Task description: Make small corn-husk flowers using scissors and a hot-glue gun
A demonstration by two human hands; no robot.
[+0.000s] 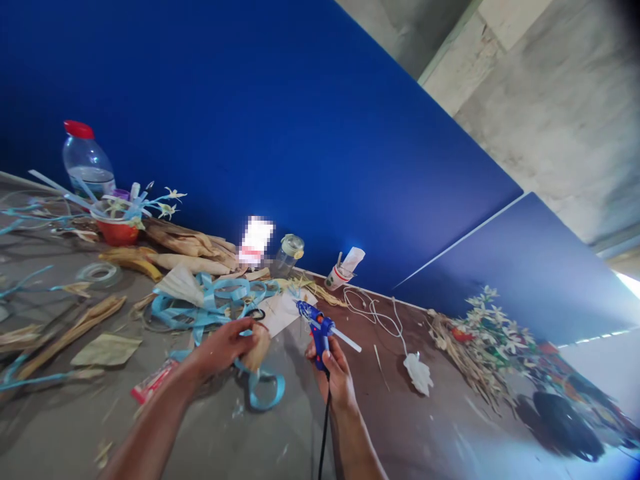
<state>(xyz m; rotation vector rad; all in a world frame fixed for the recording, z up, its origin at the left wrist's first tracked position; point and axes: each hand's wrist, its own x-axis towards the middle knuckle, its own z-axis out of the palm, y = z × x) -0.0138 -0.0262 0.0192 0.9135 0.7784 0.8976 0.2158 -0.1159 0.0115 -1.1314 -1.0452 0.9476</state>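
Near the middle of the table, my left hand (225, 347) has its fingers closed on a pale tan piece of dried husk (257, 348). Light blue ribbon (220, 297) lies in loops behind that hand, and another curl hangs below the husk. My right hand (334, 377) is wrapped round the handle of a blue glue gun (320, 327). A translucent glue stick (346, 338) sticks out of the gun's back end, and its black cord runs down past my wrist. The nozzle points up and left, over a white sheet (283, 312).
Behind stand a red-capped bottle (87, 160), a red cup (117, 232), a glass jar (289, 256) and a small white cup (340, 275) against a blue partition (300, 133). White cable (373, 310) and white flowers (495, 327) lie to the right; dried husks (187, 243) are at left.
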